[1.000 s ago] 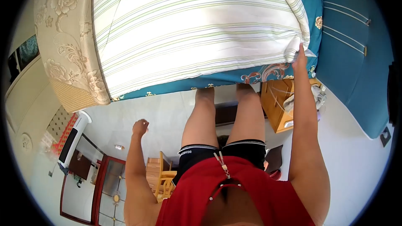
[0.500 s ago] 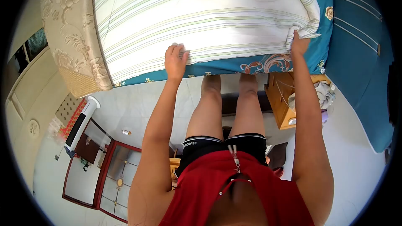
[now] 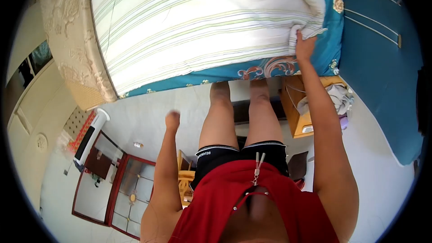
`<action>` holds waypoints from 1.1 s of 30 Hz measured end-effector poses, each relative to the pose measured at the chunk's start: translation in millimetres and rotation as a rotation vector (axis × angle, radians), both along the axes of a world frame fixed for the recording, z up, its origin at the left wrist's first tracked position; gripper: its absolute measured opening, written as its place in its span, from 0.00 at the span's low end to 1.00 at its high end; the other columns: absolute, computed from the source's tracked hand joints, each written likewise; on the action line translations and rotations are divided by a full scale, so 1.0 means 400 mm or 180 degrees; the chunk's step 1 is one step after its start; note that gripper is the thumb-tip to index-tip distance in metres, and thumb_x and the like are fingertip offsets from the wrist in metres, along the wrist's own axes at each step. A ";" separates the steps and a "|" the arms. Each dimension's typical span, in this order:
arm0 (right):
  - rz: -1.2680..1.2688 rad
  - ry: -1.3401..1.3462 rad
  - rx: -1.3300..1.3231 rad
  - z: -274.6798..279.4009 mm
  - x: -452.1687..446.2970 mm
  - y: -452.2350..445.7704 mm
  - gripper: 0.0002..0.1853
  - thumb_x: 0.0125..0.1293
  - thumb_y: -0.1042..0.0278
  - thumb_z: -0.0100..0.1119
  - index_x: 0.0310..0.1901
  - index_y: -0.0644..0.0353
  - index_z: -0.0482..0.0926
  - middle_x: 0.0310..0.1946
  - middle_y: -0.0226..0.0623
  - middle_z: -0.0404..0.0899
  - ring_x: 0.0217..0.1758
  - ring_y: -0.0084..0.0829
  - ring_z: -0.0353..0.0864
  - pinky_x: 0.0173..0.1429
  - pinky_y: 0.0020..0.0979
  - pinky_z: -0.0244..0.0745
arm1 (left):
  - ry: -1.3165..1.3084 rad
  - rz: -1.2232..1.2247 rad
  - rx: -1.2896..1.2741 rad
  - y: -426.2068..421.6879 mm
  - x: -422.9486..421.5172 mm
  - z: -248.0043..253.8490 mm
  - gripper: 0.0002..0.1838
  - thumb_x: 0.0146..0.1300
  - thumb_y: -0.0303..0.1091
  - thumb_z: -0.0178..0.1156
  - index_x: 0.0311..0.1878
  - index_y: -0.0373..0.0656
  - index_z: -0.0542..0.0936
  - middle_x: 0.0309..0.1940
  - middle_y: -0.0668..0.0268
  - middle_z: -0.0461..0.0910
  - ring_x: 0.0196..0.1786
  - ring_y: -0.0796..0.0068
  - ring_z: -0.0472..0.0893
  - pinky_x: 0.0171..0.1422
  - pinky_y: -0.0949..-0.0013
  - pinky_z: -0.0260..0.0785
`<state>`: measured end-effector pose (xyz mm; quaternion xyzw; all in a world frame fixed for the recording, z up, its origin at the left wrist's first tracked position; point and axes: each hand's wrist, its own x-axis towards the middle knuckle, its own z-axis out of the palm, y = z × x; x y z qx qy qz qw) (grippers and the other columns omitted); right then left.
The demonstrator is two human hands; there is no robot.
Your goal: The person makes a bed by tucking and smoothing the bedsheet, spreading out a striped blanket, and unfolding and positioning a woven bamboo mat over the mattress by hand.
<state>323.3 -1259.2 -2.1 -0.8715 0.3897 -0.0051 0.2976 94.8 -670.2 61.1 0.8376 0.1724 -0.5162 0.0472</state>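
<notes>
On the bed lies a white quilt (image 3: 202, 22) with green and grey stripes, over a teal sheet (image 3: 330, 22) with floral patterns. My right hand (image 3: 306, 47) is closed on the quilt's bunched corner, near the right end of the bed's near edge. The quilt's right edge is folded into a thick roll. My left hand (image 3: 172, 120) is off the bed, in the air over the floor, blurred by motion; its fingers cannot be made out clearly.
A beige floral cover (image 3: 69, 27) lies at the bed's left end, and a blue headboard (image 3: 373, 63) stands at the right. Below the near edge are a wooden nightstand (image 3: 292, 112) with cloth on it and a wooden chair (image 3: 185, 184). My legs are against the bed.
My left hand came onto the quilt's near edge, then moved back off the bed. My right hand keeps its hold on the corner, which has shifted left in view and is more bunched.
</notes>
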 end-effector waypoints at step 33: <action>-0.2813 -0.2189 0.2380 0.165 0.057 -0.260 0.18 0.67 0.69 0.44 0.58 0.62 0.65 0.53 0.42 0.72 0.52 0.39 0.74 0.57 0.37 0.68 | -0.0803 0.3951 -0.0979 -0.378 0.469 0.006 0.11 0.54 0.30 0.56 0.20 0.44 0.67 0.14 0.70 0.64 0.20 0.73 0.74 0.31 0.70 0.75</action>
